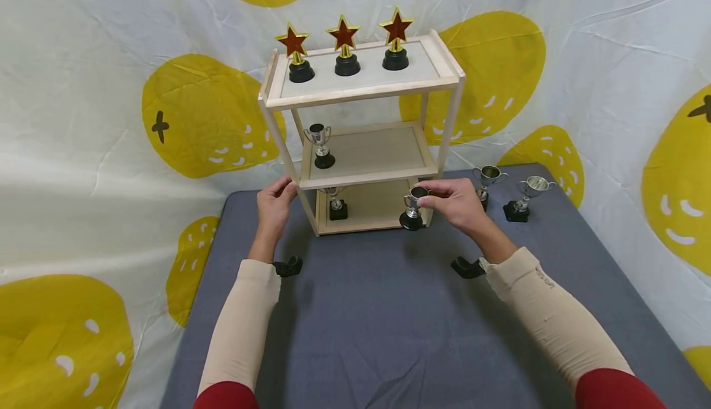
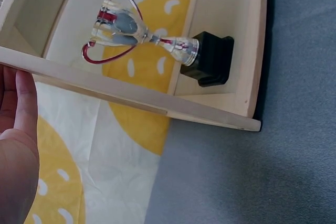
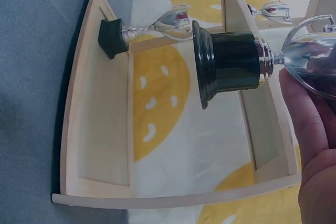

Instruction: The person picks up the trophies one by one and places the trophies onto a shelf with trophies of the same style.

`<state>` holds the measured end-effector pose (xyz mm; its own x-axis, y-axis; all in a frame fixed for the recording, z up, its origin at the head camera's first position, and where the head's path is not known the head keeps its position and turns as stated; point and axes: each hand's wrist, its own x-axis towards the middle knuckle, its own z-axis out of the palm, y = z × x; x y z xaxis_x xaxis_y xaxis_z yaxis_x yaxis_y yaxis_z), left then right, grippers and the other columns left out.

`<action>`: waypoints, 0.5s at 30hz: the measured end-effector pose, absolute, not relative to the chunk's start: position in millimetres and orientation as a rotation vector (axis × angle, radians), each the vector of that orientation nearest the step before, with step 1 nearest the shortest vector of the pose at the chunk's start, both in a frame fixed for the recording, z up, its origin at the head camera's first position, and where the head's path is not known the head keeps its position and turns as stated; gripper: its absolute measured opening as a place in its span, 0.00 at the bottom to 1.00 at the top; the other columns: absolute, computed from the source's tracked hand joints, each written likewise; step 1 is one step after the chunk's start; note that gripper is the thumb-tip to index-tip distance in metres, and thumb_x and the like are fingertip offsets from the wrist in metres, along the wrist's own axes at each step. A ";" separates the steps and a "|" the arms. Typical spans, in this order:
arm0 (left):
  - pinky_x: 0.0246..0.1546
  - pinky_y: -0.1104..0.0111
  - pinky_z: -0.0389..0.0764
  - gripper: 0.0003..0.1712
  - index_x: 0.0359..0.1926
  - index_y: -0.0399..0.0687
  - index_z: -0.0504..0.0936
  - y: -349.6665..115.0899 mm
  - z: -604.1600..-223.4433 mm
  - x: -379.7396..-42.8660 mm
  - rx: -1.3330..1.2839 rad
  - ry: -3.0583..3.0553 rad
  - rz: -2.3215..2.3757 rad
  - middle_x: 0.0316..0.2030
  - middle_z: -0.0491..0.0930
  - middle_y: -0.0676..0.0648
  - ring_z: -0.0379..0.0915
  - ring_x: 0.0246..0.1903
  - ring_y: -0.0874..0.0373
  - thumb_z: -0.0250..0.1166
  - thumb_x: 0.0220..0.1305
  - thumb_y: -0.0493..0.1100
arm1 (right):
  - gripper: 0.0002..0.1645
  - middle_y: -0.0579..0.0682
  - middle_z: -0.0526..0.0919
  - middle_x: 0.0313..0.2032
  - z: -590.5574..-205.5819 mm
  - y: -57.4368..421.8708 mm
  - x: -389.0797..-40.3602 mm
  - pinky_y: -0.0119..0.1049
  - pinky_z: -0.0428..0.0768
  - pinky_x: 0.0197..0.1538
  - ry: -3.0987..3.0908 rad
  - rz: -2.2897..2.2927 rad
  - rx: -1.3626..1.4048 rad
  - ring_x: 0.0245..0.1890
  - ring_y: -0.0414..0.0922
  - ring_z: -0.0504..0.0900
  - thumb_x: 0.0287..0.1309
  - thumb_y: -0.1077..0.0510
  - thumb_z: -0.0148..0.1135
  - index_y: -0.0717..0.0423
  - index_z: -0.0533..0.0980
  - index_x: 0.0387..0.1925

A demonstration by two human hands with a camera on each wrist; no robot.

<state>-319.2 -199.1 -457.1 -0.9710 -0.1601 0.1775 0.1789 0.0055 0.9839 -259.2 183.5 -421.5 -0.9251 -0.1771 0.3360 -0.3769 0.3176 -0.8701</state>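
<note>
A small silver trophy cup with a black round base [image 1: 411,220] is pinched by its rim and handle in my right hand [image 1: 458,202]. It hangs upright in front of the lower right part of a pale wooden three-tier shelf [image 1: 366,182]. My left hand [image 1: 273,206] grips the shelf's left front post; some of its fingers are hidden in the left wrist view. On the middle tier, at the left, stands a trophy cup with a round base [image 1: 324,160]. Below it, on the bottom tier, is a trophy cup with a square base [image 2: 211,59].
Three red-and-gold star trophies [image 1: 347,63] line the top tier. To the right of the shelf, two more silver trophy cups [image 1: 518,210] stand on the grey cloth-covered table [image 1: 383,316]. A white curtain with yellow fruit print [image 1: 205,116] hangs behind.
</note>
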 end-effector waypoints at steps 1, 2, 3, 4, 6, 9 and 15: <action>0.52 0.72 0.84 0.22 0.56 0.37 0.82 -199.1 -457.0 -319.1 -0.021 -2.042 -2.058 0.46 0.83 0.48 0.82 0.43 0.65 0.66 0.64 0.44 | 0.20 0.61 0.88 0.39 -420.6 182.7 -259.1 0.22 0.83 0.36 -2.401 1.662 0.513 0.32 0.28 0.84 0.50 0.63 0.74 0.65 0.84 0.46; 0.51 0.73 0.84 0.22 0.56 0.37 0.82 -199.1 -456.7 -318.8 -0.020 -2.044 -2.055 0.45 0.83 0.49 0.82 0.43 0.65 0.66 0.64 0.44 | 0.20 0.60 0.89 0.39 -419.8 181.9 -259.0 0.22 0.83 0.36 -2.401 1.665 0.518 0.32 0.28 0.84 0.50 0.63 0.74 0.65 0.84 0.46; 0.51 0.73 0.84 0.22 0.56 0.37 0.82 -198.9 -456.3 -318.3 -0.019 -2.047 -2.052 0.45 0.83 0.50 0.82 0.43 0.65 0.66 0.64 0.44 | 0.20 0.59 0.89 0.39 -419.2 181.3 -259.0 0.23 0.84 0.36 -2.397 1.676 0.521 0.33 0.29 0.85 0.50 0.63 0.74 0.65 0.84 0.46; 0.51 0.73 0.84 0.22 0.55 0.37 0.82 -198.8 -456.1 -317.9 -0.019 -2.047 -2.049 0.44 0.83 0.50 0.82 0.43 0.65 0.66 0.64 0.44 | 0.20 0.59 0.89 0.39 -418.5 180.4 -258.8 0.23 0.84 0.36 -2.394 1.686 0.520 0.32 0.29 0.85 0.50 0.63 0.74 0.65 0.84 0.46; 0.51 0.73 0.84 0.21 0.55 0.37 0.83 -198.6 -455.7 -317.1 -0.015 -2.053 -2.043 0.43 0.83 0.52 0.82 0.43 0.65 0.66 0.64 0.44 | 0.19 0.60 0.88 0.39 -417.5 178.7 -258.5 0.24 0.84 0.36 -2.386 1.700 0.529 0.32 0.29 0.85 0.50 0.63 0.74 0.65 0.84 0.46; 0.51 0.73 0.84 0.21 0.55 0.37 0.83 -198.4 -455.8 -316.6 -0.011 -2.060 -2.042 0.43 0.83 0.52 0.81 0.43 0.65 0.66 0.64 0.45 | 0.18 0.62 0.88 0.40 -416.3 175.9 -258.6 0.24 0.84 0.35 -2.375 1.701 0.529 0.32 0.30 0.85 0.50 0.63 0.74 0.64 0.85 0.45; 0.52 0.73 0.83 0.22 0.56 0.38 0.82 -198.9 -456.5 -318.0 -0.007 -2.068 -2.041 0.45 0.83 0.49 0.82 0.43 0.66 0.66 0.64 0.46 | 0.17 0.63 0.88 0.40 -415.1 171.0 -260.8 0.24 0.84 0.35 -2.365 1.657 0.539 0.33 0.28 0.85 0.51 0.62 0.74 0.63 0.85 0.45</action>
<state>-318.0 -198.9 -456.5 -0.9722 -0.1612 0.1700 0.1679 0.0269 0.9854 -260.8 171.0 -415.1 -0.9126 -0.1781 0.3681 -0.4068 0.3038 -0.8615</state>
